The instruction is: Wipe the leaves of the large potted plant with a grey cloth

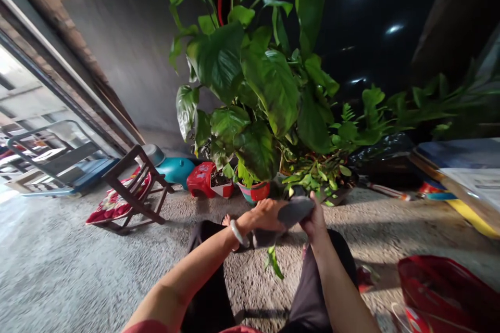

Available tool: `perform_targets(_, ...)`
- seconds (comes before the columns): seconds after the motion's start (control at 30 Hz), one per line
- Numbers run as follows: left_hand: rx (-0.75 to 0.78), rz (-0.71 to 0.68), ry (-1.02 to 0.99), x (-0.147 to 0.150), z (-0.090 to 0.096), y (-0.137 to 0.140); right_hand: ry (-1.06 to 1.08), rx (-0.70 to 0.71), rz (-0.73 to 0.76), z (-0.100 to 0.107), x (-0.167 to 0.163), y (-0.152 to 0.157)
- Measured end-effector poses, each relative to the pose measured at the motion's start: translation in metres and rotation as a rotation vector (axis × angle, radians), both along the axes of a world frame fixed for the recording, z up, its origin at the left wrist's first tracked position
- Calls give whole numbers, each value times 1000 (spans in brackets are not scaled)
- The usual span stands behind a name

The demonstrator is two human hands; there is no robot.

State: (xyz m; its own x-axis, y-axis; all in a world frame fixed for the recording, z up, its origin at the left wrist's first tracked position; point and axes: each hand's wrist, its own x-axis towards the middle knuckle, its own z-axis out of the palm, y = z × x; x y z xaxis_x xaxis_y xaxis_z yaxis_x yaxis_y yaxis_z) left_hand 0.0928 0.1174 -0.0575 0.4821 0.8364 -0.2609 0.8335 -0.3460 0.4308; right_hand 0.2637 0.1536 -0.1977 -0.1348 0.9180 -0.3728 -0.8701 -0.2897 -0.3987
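Observation:
A dark grey, thin piece [297, 209], perhaps cloth, is between my two hands above the ground, in front of my knees. My left hand [266, 214], with a pale bangle at the wrist, closes over its left part, and more grey shows below that hand. At the right edge my right hand [313, 221] grips it, thumb upward. Just beneath lies or hangs a small green leafy sprig [275, 261]; I cannot tell which. Beyond my hands stands a large leafy plant [269, 83] in a red, white and green pot [254, 192].
Left of the pot are a red planter [201, 179], a teal container [175, 170], a wooden chair [136, 192] and a blue platform trolley [84, 171]. A low potted plant [324, 177] grows to the right. A table [464, 166] and a red bag [441, 291] are farther right.

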Motion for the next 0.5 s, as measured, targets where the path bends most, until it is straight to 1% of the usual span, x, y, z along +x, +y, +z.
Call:
perform_targets(0.03,-86,-39,12,-9,0,-8,-17,11,29,-2,0,2)
perform_targets(0.07,-140,-64,6,-19,6,-16,-33,5,47,-4,1,3)
perform_targets(0.1,-152,-68,-12,-27,17,-23,-46,-15,51,-5,1,4)
perform_targets(0.13,-108,-44,-44,-34,32,-27,-57,-44,41,-5,1,5)
perform_targets(0.17,-27,8,-81,-38,50,-27,-68,-72,22,-4,0,4)
perform_targets(0.23,177,154,-152,-40,83,-21,-81,-109,-2,-1,-1,3)
perform_targets(0.27,271,224,-180,-37,95,-14,-80,-111,-2,1,-1,1)
perform_targets(0.3,352,280,-202,-33,102,-8,-74,-103,1,4,-2,0)
perform_targets(0.33,412,311,-220,-27,103,-2,-64,-95,-1,6,-3,-2)
perform_targets(0.37,442,313,-228,-19,97,2,-48,-87,-10,8,-3,-3)
perform_targets(0.4,437,287,-229,-12,86,4,-30,-80,-22,10,-4,-3)
perform_targets(0.43,406,234,-224,-4,71,3,-9,-73,-38,11,-5,-3)
perform_targets(0.5,247,57,-180,12,31,-5,44,-59,-78,14,-6,-2)
